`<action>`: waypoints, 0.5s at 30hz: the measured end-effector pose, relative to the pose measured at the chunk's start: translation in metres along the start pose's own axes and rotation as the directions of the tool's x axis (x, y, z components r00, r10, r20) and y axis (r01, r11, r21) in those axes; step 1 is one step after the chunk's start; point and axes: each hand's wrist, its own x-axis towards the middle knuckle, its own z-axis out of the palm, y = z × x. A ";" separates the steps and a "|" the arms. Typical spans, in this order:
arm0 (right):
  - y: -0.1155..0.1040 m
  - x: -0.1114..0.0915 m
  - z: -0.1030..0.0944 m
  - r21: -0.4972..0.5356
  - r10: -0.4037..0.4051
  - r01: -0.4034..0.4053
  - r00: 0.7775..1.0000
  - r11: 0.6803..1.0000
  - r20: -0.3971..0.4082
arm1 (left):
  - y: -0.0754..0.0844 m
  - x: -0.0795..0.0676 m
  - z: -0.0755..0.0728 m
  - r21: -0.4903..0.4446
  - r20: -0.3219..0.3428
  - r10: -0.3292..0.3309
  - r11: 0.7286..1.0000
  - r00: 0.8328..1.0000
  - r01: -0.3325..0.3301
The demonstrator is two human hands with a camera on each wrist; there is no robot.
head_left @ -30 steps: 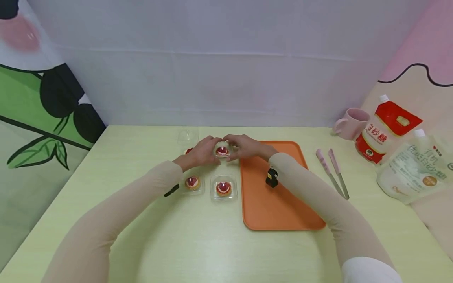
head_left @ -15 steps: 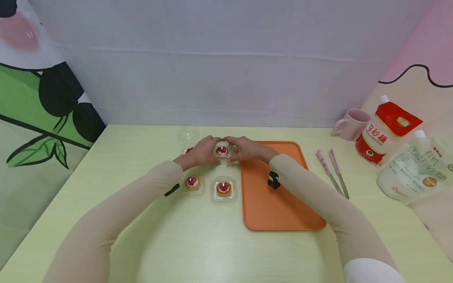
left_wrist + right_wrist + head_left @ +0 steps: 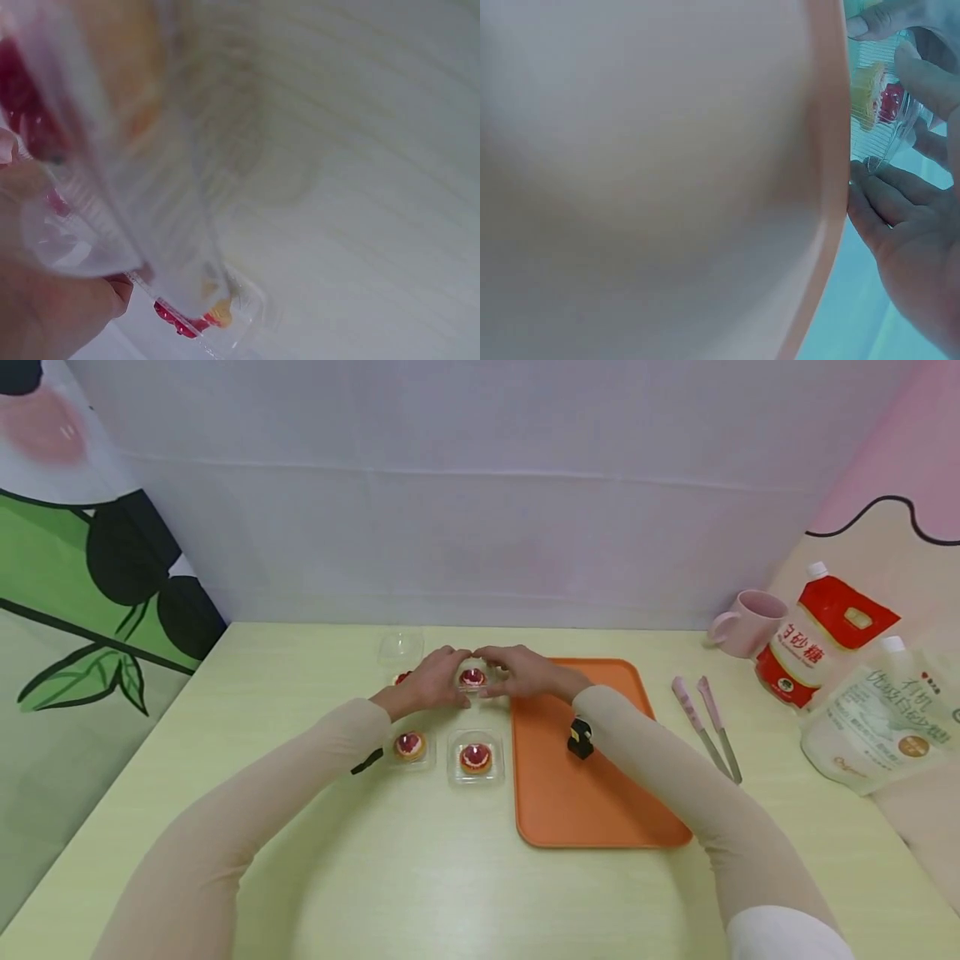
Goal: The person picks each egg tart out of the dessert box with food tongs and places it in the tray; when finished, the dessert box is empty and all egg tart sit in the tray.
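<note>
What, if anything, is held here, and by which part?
A tart box, by opposite sides: the left hand at its left, the right hand at its right.

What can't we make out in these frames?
Head: far-left tart, mostly hidden behind the left hand.
Head: whether the lid on the held box is fully closed; both hands cover its sides.
Left wrist: detail of the closest box, blurred and cut off by the top edge.
Right wrist: whatever lies behind the tray, which fills most of the view.
Head: fine print on the red bag, too small.
</note>
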 end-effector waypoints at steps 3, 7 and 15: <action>0.001 0.001 -0.002 0.022 0.007 -0.007 1.000 1.000 -0.010 | 0.000 0.000 0.000 -0.006 0.008 -0.010 1.000 1.000 0.010; 0.000 0.002 -0.005 0.068 0.015 -0.015 1.000 0.998 -0.011 | 0.000 0.001 0.000 -0.023 0.013 -0.018 1.000 1.000 0.018; 0.003 0.005 -0.005 0.143 0.025 -0.027 1.000 0.989 0.016 | -0.002 0.001 0.001 -0.029 0.013 -0.013 0.999 1.000 0.013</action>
